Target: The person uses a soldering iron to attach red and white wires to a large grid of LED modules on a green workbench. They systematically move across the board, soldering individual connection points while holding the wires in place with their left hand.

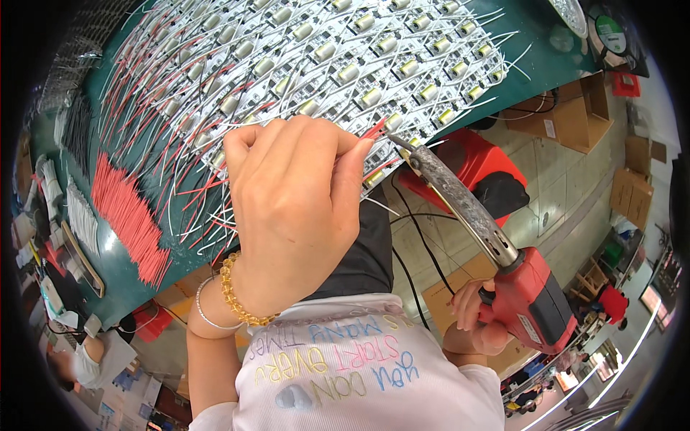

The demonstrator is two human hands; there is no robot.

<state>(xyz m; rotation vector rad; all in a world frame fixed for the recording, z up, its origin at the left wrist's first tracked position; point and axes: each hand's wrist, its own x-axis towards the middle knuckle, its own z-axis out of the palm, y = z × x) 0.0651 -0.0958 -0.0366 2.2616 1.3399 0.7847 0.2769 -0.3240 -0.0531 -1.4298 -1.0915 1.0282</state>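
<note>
The left hand (295, 208) is closed in a pinch on a red wire (375, 129), thumb and fingers meeting at its end near the worktop's edge. The right hand (471, 316) is clenched around the red grip of a soldering gun (496, 248), whose long grey barrel slants up and left so that its tip sits just beside the pinched wire. Both meet at the near row of small boards (338, 65), white strips with pale yellow parts, laid in rows across the green worktop (535, 43) with red and white leads fanning out. A bundle of cut red wires (126, 215) lies to the left, white ones (83, 215) just beyond. A red stool (478, 161) stands below the edge.
</note>
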